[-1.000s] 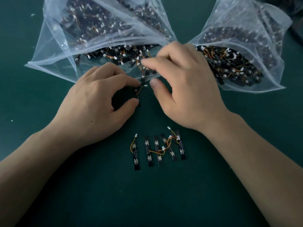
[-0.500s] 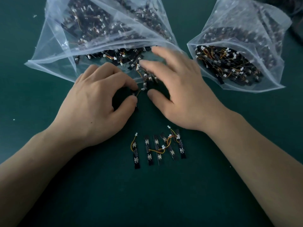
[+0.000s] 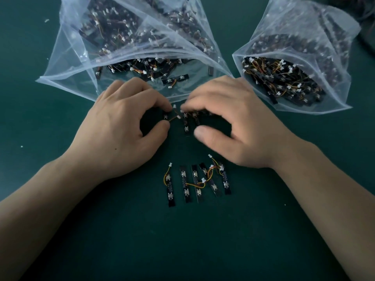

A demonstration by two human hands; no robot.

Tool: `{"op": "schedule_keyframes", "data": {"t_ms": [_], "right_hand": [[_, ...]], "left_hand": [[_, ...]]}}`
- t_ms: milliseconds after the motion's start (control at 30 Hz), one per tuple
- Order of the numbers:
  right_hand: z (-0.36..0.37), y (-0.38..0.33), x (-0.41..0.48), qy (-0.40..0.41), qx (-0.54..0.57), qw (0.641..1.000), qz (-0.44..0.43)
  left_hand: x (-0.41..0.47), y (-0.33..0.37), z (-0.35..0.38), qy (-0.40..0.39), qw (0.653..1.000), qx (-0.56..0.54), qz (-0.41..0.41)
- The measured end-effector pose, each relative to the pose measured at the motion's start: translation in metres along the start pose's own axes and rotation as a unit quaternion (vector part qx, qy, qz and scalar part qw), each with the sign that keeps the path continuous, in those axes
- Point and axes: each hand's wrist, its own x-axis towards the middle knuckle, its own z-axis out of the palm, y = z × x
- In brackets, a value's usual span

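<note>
My left hand (image 3: pixel 121 130) pinches one small black circuit strip (image 3: pixel 166 116) with orange-yellow wires between forefinger and thumb, just in front of the left bag's mouth. My right hand (image 3: pixel 233 122) has its fingers curled over a few more black strips (image 3: pixel 186 126) that lie on the green mat, its fingertips on their far ends and its thumb beside them. Nearer to me, several strips (image 3: pixel 194 181) with white connectors lie side by side in a row.
A large clear plastic bag (image 3: pixel 67 63) full of strips lies open at the back left, and a second bag (image 3: pixel 328 43) stands at the back right. The dark green mat (image 3: pixel 182 240) covers the whole table.
My right hand has drawn back out of the left bag's mouth toward me, dragging a few strips onto the mat. My left hand has kept its pinch on its strip.
</note>
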Motion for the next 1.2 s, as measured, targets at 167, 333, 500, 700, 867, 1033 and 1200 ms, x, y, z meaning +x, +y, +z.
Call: {"op": "schedule_keyframes", "data": {"t_ms": [167,333,500,700,867,1033,1200], "right_hand": [[-0.001,0.004,-0.003,0.008,0.021,0.999,0.040],[0.001,0.004,0.000,-0.006,0.034,0.996,0.076],[0.000,0.004,0.000,-0.014,0.046,0.996,0.078],[-0.001,0.004,-0.001,0.011,0.048,0.992,0.117],[0.000,0.003,0.000,0.006,0.030,0.993,0.118],[-0.001,0.006,-0.003,0.025,0.081,0.989,0.119],[-0.007,0.013,-0.005,-0.022,0.042,0.993,0.104]], "left_hand": [[0.000,0.001,0.001,0.003,1.000,-0.003,0.018],[0.001,0.000,-0.002,-0.006,0.999,-0.016,0.035],[0.000,-0.001,-0.001,-0.014,0.998,-0.033,0.048],[0.000,-0.001,0.000,-0.002,0.998,-0.037,0.052],[0.000,0.001,-0.001,0.006,0.994,-0.047,0.097],[0.000,0.000,0.000,-0.011,0.991,-0.034,0.129],[-0.001,0.000,-0.001,-0.026,0.990,-0.022,0.137]]}}
